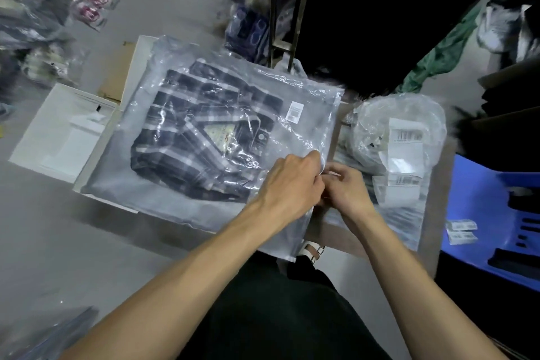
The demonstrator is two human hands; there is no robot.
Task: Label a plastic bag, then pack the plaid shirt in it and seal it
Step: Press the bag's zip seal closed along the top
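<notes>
A clear plastic bag [163, 196] lies flat on a white box, with the folded dark plaid shirt [201, 128] inside it. A small white barcode label [295, 112] sticks to the bag near its right side. My left hand [287, 184] pinches the bag's right edge from above. My right hand [344, 187] pinches the same edge from the right, fingers curled at the opening. The two hands touch each other there; the edge between them is hidden.
A white box [58, 137] lies left of the bag, with brown cardboard [117, 70] behind it. A crumpled bag holding label sheets [404, 140] sits to the right. A blue plastic stool [493, 213] with loose labels stands far right. Bagged clothes [35, 9] pile at the back left.
</notes>
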